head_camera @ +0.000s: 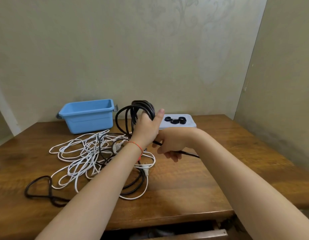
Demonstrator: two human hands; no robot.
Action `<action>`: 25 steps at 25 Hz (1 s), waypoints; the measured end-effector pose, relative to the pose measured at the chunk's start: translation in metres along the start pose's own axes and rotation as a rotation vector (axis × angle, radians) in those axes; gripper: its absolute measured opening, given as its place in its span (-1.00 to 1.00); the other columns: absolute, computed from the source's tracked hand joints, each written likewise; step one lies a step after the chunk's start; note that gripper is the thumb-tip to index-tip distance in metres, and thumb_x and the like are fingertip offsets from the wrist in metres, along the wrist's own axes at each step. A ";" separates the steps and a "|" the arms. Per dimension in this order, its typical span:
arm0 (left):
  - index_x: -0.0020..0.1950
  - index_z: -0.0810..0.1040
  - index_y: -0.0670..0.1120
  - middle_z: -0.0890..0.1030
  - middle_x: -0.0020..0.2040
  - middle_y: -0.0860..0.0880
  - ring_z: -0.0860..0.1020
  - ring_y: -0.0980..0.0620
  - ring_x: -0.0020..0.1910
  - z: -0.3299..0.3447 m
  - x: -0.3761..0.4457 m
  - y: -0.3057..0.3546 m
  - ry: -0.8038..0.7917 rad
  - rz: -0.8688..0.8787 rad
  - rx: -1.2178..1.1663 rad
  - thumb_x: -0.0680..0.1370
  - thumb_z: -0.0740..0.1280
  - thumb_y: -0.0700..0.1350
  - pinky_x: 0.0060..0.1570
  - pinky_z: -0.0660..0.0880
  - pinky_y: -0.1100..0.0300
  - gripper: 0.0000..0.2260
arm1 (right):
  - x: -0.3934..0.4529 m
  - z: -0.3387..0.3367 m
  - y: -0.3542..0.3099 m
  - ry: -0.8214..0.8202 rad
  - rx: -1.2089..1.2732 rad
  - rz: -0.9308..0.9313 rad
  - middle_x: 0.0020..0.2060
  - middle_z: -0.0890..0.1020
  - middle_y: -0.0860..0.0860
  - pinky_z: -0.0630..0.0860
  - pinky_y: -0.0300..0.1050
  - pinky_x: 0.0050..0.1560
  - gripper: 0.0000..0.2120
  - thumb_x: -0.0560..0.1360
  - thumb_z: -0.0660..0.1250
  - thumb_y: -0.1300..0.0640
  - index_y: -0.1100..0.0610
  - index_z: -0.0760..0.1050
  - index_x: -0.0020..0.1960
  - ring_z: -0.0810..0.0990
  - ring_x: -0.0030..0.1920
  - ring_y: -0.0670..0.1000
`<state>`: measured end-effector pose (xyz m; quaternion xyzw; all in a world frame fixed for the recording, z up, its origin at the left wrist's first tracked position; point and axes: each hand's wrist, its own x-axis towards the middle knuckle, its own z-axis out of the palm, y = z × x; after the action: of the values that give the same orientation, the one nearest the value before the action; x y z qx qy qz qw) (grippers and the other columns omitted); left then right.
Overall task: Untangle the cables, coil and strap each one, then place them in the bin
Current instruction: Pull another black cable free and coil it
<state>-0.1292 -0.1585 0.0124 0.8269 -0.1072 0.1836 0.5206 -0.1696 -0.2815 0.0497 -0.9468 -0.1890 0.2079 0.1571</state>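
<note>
The left hand (146,125) held its grip clamped round a coiled black cable (133,115) above the tabletop (193,179); the right hand (169,144) pinched its tail. No writing was legible.

— Home or workshop?
— A home room, it seems: pale wallpaper (167,40) with a faint floral pattern, a worn wooden counter (193,187) with a drawer (184,235) ajar, set in a corner.

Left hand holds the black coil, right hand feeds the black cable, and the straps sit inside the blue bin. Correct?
Not quite. The head view shows the straps on the pale lid beside the blue bin, not inside it. The rest stands.
</note>
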 end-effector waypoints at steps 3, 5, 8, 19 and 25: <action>-0.29 0.43 -0.14 0.53 -0.34 -0.09 0.54 -0.10 -0.30 -0.004 0.003 0.008 -0.124 0.039 0.214 0.51 0.13 0.43 -0.04 0.54 -0.05 -0.37 | -0.017 -0.017 0.002 0.103 0.016 -0.052 -0.54 0.54 -0.02 0.54 -0.06 -0.17 -0.81 0.57 0.31 0.15 0.22 0.54 -0.17 0.49 -0.47 0.02; -0.39 0.40 -0.14 0.50 -0.41 -0.11 0.51 -0.07 -0.38 -0.008 -0.001 0.023 -0.226 0.044 0.237 0.56 0.09 0.39 -0.10 0.51 -0.03 -0.36 | -0.027 -0.022 0.003 0.135 0.062 -0.076 -0.60 0.50 -0.07 0.47 -0.08 -0.18 -0.78 0.53 0.35 0.16 0.21 0.51 -0.27 0.45 -0.46 0.02; -0.40 0.43 -0.14 0.51 -0.41 -0.06 0.49 0.00 -0.36 -0.010 -0.007 0.038 -0.431 -0.068 0.312 0.55 -0.07 0.43 -0.19 0.37 0.09 -0.28 | -0.032 -0.021 0.003 0.169 0.063 -0.083 -0.53 0.52 -0.08 0.45 -0.13 -0.22 -0.90 0.48 0.35 0.21 0.22 0.60 -0.05 0.46 -0.41 0.01; -0.30 0.34 -0.07 0.29 -0.53 0.00 0.27 0.04 -0.58 -0.024 -0.015 0.030 -1.272 -0.332 0.266 0.59 0.31 0.02 -0.45 0.27 0.21 -0.67 | -0.030 -0.016 0.047 -0.139 0.224 -0.052 -0.44 0.41 0.01 0.42 -0.19 -0.30 -0.81 0.50 0.45 0.10 0.22 0.54 -0.12 0.35 -0.43 -0.04; -0.15 0.39 -0.16 0.24 -0.56 0.07 0.18 0.12 -0.64 -0.045 -0.012 -0.004 -1.329 -0.382 -1.124 0.67 0.13 0.05 -0.49 0.25 0.22 -0.67 | -0.025 -0.018 0.092 0.124 0.946 -0.263 -0.35 0.22 0.03 0.11 -0.17 -0.38 -0.92 0.60 0.30 0.19 0.15 0.40 -0.01 0.15 -0.39 -0.04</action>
<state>-0.1469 -0.1169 0.0217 0.3886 -0.3215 -0.5039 0.7013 -0.1555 -0.3767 0.0388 -0.7505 -0.1820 0.1927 0.6054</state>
